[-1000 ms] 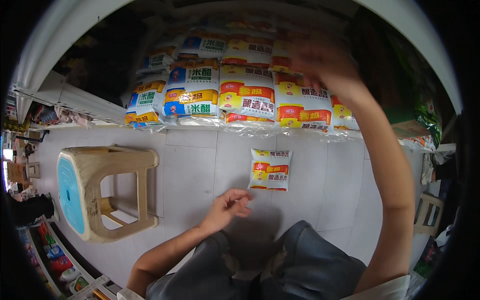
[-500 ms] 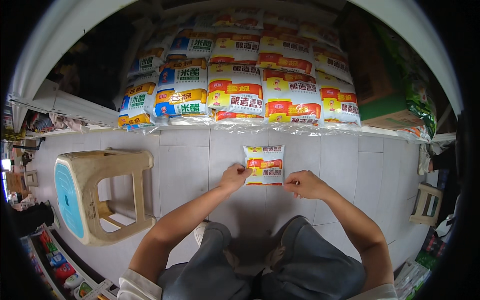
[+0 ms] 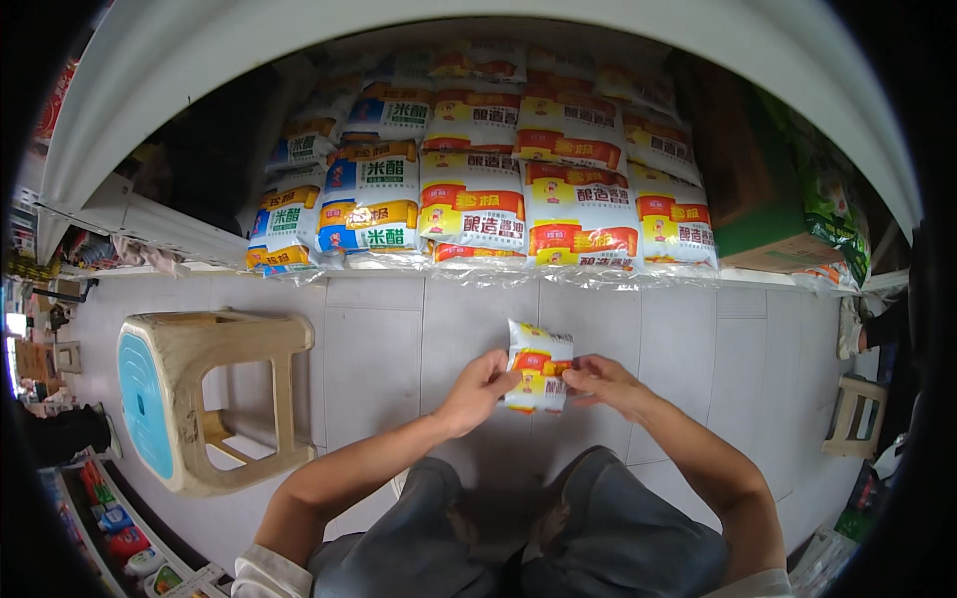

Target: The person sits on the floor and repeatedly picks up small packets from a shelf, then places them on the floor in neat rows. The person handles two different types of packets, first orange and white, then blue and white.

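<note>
Beside the tipped stool (image 3: pixel 199 399), both hands' fingers (image 3: pixel 498 374) grip a pouch (image 3: pixel 536 367).

Pouch (image 3: pixel 538 366) held between left hand (image 3: pixel 477 391) and right hand (image 3: pixel 604 383), above the tiled floor (image 3: pixel 379 349); beyond it, stacked packets (image 3: pixel 478 194) in rows on the low shelf (image 3: pixel 558 277); tipped stool (image 3: pixel 204 399) well to the left; cardboard box (image 3: pixel 763 199) right of the packets; small stool (image 3: pixel 855 414) far right.
</note>
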Demonstrator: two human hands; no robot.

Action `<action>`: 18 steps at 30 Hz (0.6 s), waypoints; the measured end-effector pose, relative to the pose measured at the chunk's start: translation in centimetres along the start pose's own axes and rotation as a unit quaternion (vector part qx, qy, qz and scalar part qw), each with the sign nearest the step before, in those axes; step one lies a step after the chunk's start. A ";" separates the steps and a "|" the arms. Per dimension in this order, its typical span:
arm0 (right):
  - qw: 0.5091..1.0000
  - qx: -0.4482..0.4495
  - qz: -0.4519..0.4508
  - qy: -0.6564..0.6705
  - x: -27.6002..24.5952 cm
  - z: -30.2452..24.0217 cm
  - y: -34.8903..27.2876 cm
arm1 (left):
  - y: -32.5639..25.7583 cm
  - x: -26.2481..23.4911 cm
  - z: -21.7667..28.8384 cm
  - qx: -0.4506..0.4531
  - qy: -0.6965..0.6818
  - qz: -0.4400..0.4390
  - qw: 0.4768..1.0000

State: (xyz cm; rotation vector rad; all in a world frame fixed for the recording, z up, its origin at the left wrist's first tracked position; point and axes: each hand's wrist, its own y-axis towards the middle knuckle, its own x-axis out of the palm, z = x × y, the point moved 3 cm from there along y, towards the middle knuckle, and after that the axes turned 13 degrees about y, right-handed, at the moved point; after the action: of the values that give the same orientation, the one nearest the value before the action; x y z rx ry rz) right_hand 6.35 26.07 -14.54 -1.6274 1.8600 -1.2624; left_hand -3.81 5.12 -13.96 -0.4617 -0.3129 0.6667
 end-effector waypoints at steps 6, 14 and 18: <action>0.951 0.003 -0.052 0.304 6.9 -1.6 -4.4 | -4.9 -0.4 4.3 -0.034 -0.165 -0.029 0.985; 0.972 -0.224 0.004 0.065 6.2 -8.3 -8.2 | -7.2 0.3 8.7 0.092 -0.192 -0.066 0.975; 0.937 -0.333 0.076 0.065 5.8 -15.6 -9.6 | -7.7 0.7 11.3 0.184 -0.135 -0.081 0.970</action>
State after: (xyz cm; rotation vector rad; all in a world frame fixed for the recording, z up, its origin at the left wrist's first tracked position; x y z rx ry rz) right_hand -1.24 27.27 3.06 -1.6717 2.6358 -0.7161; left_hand -4.07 3.73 -0.38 0.0113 -0.4678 0.6099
